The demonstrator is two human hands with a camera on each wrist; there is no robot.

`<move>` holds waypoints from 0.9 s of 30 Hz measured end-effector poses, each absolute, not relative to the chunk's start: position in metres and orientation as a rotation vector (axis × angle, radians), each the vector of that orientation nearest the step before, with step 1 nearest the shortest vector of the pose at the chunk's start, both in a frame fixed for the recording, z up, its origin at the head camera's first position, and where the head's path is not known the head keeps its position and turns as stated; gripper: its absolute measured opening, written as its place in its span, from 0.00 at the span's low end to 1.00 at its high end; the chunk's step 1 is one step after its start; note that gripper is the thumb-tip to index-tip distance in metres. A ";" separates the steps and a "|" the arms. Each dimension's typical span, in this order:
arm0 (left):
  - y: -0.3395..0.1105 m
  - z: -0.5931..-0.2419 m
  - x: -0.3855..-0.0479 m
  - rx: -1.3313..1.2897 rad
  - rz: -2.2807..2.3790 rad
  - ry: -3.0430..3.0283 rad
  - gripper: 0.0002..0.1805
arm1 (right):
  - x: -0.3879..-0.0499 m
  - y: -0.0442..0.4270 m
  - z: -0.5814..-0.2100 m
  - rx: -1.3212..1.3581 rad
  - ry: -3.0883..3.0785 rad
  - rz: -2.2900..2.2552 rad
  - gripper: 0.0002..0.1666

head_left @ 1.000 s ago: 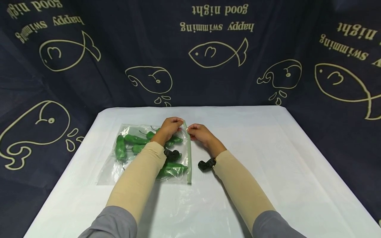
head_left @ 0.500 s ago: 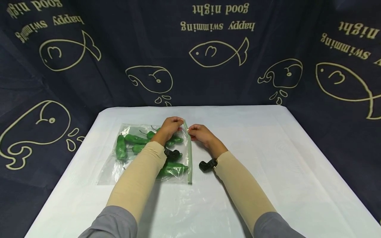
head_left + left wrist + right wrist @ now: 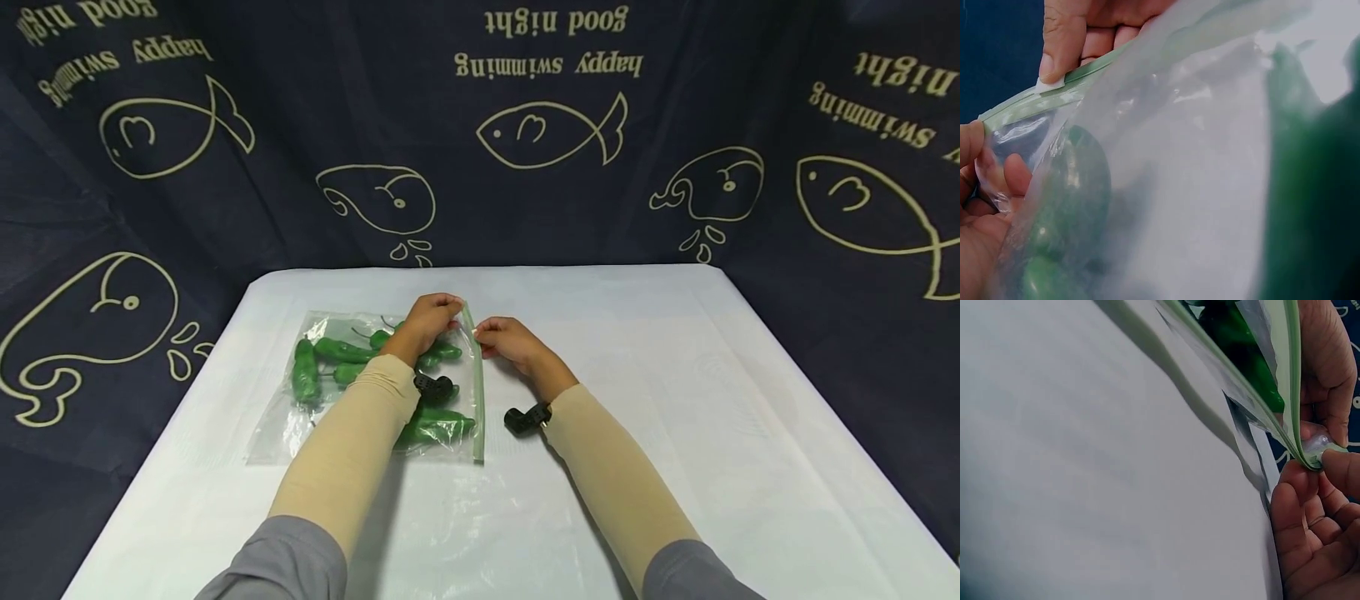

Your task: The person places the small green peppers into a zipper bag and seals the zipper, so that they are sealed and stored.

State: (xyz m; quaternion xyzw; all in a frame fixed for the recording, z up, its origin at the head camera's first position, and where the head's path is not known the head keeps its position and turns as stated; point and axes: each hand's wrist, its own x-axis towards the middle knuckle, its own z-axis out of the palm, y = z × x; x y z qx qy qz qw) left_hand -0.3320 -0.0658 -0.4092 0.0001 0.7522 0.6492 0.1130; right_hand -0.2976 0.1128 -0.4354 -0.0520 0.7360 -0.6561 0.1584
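Note:
A clear zip bag (image 3: 273, 437) lies on the table with several green peppers (image 3: 305, 375) inside, partly covered by my left forearm. Its pale green zip edge (image 3: 479, 417) runs along the right side. My left hand (image 3: 431, 322) pinches the far corner of that edge. Close beside it, my right hand (image 3: 512, 342) pinches the edge between thumb and fingers, at a small white slider (image 3: 1050, 85) visible in the left wrist view. The right wrist view shows the two zip strips (image 3: 1293, 375) spread apart away from the right hand, with a pepper (image 3: 1235, 347) between them.
A white cloth (image 3: 637, 433) covers the table. Behind and beside it hangs a dark blue curtain (image 3: 555, 225) with fish and whale drawings. Small black cameras (image 3: 527, 418) sit on both wrists.
My right hand has shifted slightly along the zip edge, towards me and a little to the right. The left hand and the peppers have stayed almost where they were.

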 end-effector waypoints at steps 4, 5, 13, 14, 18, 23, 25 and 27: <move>-0.066 -0.410 -0.333 -0.007 1.932 2.177 0.13 | -0.297 0.114 -0.436 -0.148 2.104 -1.869 0.08; -0.066 -0.410 -0.333 -0.006 1.932 2.175 0.13 | -0.297 0.114 -0.436 -0.146 2.107 -1.866 0.08; -0.067 -0.407 -0.331 -0.008 1.909 2.192 0.14 | -0.292 0.114 -0.434 -0.158 2.097 -1.857 0.09; -0.067 -0.407 -0.331 -0.014 1.909 2.189 0.14 | -0.292 0.114 -0.434 -0.157 2.094 -1.856 0.09; -0.067 -0.406 -0.330 -0.018 1.906 2.184 0.15 | -0.291 0.115 -0.434 -0.147 2.089 -1.852 0.08; -0.067 -0.406 -0.331 -0.011 1.917 2.185 0.15 | -0.290 0.115 -0.434 -0.151 2.087 -1.849 0.08; -0.068 -0.407 -0.331 -0.014 1.923 2.177 0.15 | -0.290 0.115 -0.434 -0.158 2.086 -1.845 0.08; -0.068 -0.407 -0.331 -0.018 1.928 2.167 0.15 | -0.289 0.115 -0.434 -0.164 2.084 -1.840 0.08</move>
